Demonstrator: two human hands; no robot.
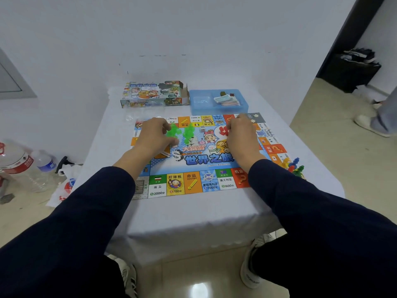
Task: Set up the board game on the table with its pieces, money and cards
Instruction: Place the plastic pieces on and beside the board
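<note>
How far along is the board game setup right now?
Done: the game board is laid flat on the table, the die sits on it, and the coloured pawns stand at its right edge. In hand: the left hand works the green pieces, the right hand the red pieces. Left: the cards remain in the blue tray.

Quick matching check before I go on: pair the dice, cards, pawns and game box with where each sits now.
Things:
1. dice
2. cards
3. pawns
4. game box

Places:
A. off the board's right edge
B. in the blue tray
C. far left of the table, beside the tray
D. on the board, between the hands

Pairs: 1-D, 2-B, 3-A, 4-C
</note>
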